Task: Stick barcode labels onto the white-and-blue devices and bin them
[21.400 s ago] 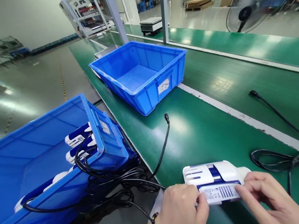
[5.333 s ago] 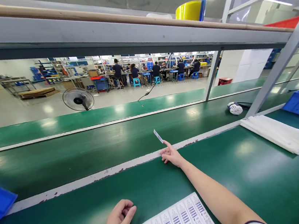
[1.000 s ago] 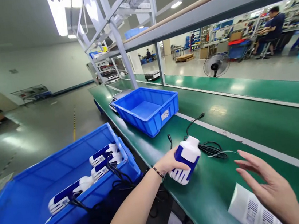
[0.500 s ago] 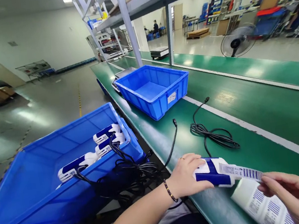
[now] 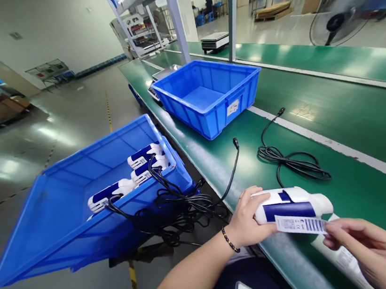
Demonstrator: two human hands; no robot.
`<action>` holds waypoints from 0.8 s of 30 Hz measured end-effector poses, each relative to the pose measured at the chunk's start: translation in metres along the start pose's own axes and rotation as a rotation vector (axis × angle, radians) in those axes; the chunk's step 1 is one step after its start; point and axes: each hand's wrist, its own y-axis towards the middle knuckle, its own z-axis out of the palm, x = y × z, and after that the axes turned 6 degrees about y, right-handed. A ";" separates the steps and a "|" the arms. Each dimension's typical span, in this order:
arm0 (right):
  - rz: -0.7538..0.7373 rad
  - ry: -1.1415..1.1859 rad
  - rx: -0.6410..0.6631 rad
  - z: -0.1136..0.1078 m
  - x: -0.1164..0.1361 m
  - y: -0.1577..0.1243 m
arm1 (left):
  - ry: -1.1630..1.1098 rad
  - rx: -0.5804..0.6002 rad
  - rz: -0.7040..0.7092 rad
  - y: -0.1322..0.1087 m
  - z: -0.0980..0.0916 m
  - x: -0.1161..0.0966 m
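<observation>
Half a second ago the label [image 5: 301, 225] hung over the far end of the device [image 5: 293, 203]; it now lies against the device's near side. The device lies on its side at the near edge of the green bench [image 5: 355, 132]. The left hand [image 5: 248, 217] is curled around its left end, and the right hand [image 5: 374, 253] pinches the label's right end between thumb and forefinger, above a label sheet [image 5: 338, 253]. The label shows barcode stripes, its print too small to read. The sticker [image 5: 232, 107] on the far blue crate [image 5: 208, 95] is also unreadable
</observation>
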 end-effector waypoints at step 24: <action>0.225 0.068 0.012 0.010 -0.003 0.011 | -0.057 -0.076 0.147 0.005 0.009 -0.002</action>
